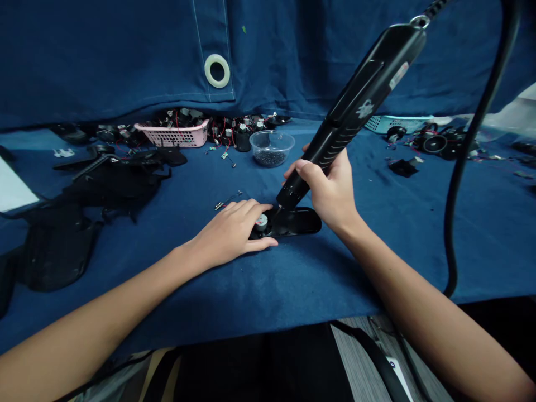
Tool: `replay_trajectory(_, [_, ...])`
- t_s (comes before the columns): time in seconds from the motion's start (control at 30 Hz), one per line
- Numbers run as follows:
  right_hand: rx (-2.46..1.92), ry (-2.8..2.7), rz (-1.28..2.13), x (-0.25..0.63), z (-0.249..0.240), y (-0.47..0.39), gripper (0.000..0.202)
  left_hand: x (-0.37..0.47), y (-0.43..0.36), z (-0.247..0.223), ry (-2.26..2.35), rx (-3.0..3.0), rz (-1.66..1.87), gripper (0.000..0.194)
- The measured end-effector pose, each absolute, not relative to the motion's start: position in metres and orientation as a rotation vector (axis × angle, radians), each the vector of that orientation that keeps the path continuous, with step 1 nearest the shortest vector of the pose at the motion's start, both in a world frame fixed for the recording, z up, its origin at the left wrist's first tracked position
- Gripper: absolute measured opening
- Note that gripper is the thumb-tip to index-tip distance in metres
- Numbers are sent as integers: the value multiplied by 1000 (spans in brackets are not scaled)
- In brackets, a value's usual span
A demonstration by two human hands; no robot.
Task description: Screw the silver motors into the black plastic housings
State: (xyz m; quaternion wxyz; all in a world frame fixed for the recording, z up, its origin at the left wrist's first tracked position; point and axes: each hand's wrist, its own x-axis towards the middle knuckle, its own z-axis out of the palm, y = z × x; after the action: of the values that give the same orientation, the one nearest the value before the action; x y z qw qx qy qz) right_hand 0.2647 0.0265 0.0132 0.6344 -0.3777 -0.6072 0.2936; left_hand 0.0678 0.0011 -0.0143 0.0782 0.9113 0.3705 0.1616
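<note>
My right hand [330,187] is wrapped round a black electric screwdriver [349,106], which slants down to the left. Its bit points into a long black plastic housing [299,221] lying on the blue cloth; whether it sits on a screw I cannot make out. Over the housing's left end lies my left hand [234,231], thumb and fingers along its two sides, pressing it to the table. A small silver motor [261,223] shows between thumb and forefinger. Just behind the left hand is a little part with thin wires [228,201].
Behind stands a clear plastic bowl [272,148] of small dark screws. A pink basket [176,134] and a teal basket [397,124] stand near the curtain, among wired motors. Black plastic parts [113,178] pile up at left. The screwdriver's thick cable [456,195] hangs at right.
</note>
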Motion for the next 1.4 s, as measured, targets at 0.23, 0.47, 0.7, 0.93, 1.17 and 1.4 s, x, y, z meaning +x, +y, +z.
replay_trajectory(0.23, [-898,-1145,756,268,17,36,11,68,1,-14,1107,2726,479,58])
replay_trajectory(0.47, [-1160,-470,1331,290,13,58,11,62,1,-8,1092,2643,400,66])
replay_trajectory(0.7, [-1260,-460,1398,285,5,59,9,54,5,-5,1084,2597,339,68])
replay_trajectory(0.93, [-1097,-719,1149,275,10,49,15,55,5,-7,1042,2629,386,62])
replay_trajectory(1.17, [-953,-1086,806,273,7,47,13,57,6,-8,1047,2646,392,61])
replay_trajectory(1.4, [-937,-1276,701,265,11,36,14,57,6,-9,1044,2672,397,62])
